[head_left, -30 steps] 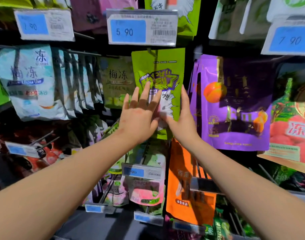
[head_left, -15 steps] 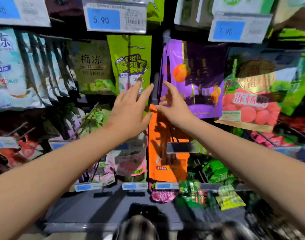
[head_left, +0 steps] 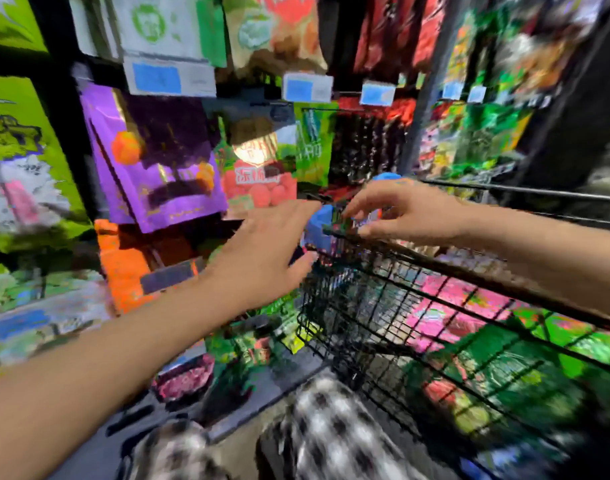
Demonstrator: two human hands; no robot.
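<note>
Left hand [head_left: 262, 251]: fingers extended, released, holding nothing. The wire cart's [head_left: 365, 306] blue corner piece [head_left: 318, 221] sits just beyond its fingertips. Right hand [head_left: 400, 213]: fingers curled just above that corner; blur hides whether they are grasping anything.

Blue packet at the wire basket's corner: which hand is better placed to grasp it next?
Left, probably. The left hand is open, its fingers and thumb flanking the blue packet. The right hand curls beside it, at the rim of the wire basket; blur hides whether it holds anything.
</note>
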